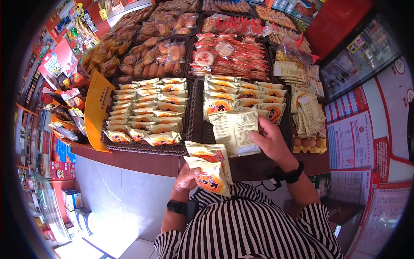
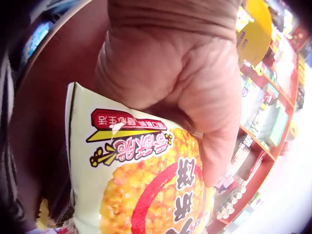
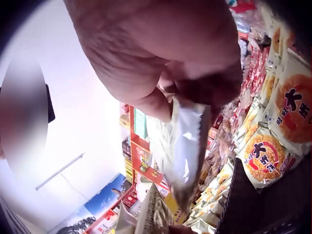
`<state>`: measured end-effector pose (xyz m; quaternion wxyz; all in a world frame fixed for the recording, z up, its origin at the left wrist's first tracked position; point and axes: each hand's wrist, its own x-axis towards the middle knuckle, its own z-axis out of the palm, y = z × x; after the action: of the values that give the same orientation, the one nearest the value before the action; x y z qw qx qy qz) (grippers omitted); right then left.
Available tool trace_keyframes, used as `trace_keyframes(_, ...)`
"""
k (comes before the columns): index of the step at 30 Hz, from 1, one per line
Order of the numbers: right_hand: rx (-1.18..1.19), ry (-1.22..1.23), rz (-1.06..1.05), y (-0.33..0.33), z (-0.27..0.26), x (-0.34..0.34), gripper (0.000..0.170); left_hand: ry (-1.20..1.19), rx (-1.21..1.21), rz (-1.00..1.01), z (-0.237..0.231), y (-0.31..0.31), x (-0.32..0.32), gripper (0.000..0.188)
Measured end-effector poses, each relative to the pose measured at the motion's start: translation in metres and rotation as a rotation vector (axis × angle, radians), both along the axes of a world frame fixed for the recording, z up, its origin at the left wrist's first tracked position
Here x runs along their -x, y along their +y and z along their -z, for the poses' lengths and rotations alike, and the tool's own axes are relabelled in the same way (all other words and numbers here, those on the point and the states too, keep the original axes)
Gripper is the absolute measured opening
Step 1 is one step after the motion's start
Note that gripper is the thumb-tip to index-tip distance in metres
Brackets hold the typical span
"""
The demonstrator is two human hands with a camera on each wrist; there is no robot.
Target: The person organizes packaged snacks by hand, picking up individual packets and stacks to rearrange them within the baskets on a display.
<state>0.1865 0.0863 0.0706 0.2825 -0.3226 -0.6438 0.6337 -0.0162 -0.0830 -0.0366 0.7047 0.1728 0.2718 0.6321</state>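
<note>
My left hand (image 1: 185, 178) pinches cream-coloured rice cracker packets (image 1: 212, 178) by their edge, the printed orange fronts showing. Close up in the left wrist view, the thumb lies along one rice cracker packet (image 2: 141, 180) with a round golden cracker picture. To the right, my right hand (image 1: 271, 140) grips more rice cracker packets (image 1: 237, 129), with their text-covered backs facing up and the thumb on top. From the right wrist, these packets (image 3: 187, 141) appear edge-on under the fingers. Both handfuls are held close together over the front of the right wicker basket (image 1: 197, 118).
Rows of the same packets fill the left wicker basket (image 1: 188, 114). Behind are bagged buns (image 1: 157, 56) and red-wrapped packets (image 1: 241, 56). Cream packets (image 1: 310, 110) and an egg carton (image 1: 317, 149) stand at the right. A yellow cardboard panel (image 1: 97, 112) borders the left.
</note>
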Motion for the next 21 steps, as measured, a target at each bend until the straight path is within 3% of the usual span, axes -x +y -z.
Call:
trace_keyframes(3,-0.594,-0.205,0.118,-0.009,-0.011,-0.002,0.027,-0.04,-0.037,-0.061,0.0,-0.001,0.002,0.075)
trace_keyframes(4,-0.959,-0.081,0.135,-0.008,-0.01,0.003,0.029,-0.079,-0.067,-0.078,-0.001,-0.001,0.003,0.074)
trace_keyframes(6,-1.177,-0.011,0.083,-0.019,-0.006,0.003,0.029,-0.076,-0.088,-0.113,-0.003,0.0,0.001,0.073)
trace_keyframes(11,-1.318,0.087,0.082,-0.043,-0.015,0.0,0.033,-0.055,-0.036,-0.218,-0.014,-0.002,-0.002,0.071)
trace_keyframes(13,-1.36,0.033,0.108,-0.046,-0.017,-0.004,0.035,-0.067,-0.024,-0.206,-0.022,-0.002,-0.004,0.071)
trace_keyframes(14,-1.358,0.036,0.105,-0.048,-0.016,-0.002,0.035,0.036,0.025,-0.105,-0.015,0.004,-0.003,0.072)
trace_keyframes(16,-1.445,-0.042,-0.022,-0.054,-0.015,0.007,0.032,-0.006,0.079,-0.041,-0.02,0.007,-0.009,0.072)
trace_keyframes(21,-1.303,-0.152,-0.191,-0.065,0.004,0.009,0.026,-0.031,0.006,-0.119,-0.012,0.006,-0.011,0.067)
